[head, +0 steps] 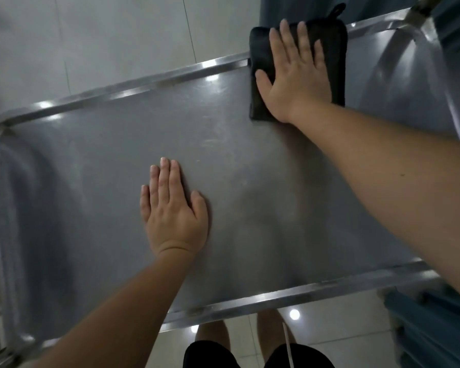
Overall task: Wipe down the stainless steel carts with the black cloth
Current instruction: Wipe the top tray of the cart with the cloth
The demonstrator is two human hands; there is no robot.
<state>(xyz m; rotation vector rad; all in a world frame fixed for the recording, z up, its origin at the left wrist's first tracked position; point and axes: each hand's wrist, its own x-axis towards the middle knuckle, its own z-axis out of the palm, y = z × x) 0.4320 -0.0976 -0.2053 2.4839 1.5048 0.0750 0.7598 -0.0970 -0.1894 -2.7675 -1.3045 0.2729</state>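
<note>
The top shelf of a stainless steel cart [112, 166] fills most of the view, with raised rims along its far and near sides. A folded black cloth [335, 49] with a small hanging loop lies at the shelf's far right, against the far rim. My right hand [295, 73] presses flat on the cloth, fingers straight and spread. My left hand [173, 208] rests flat on the bare steel near the middle of the shelf, fingers straight and together. The hand covers the cloth's middle.
Grey floor tiles [104, 41] lie beyond the far rim and below the near rim. A cart post and curved handle [420, 14] rise at the far right corner. Blue objects [436, 328] stand at the lower right. My legs [250, 341] stand by the near rim.
</note>
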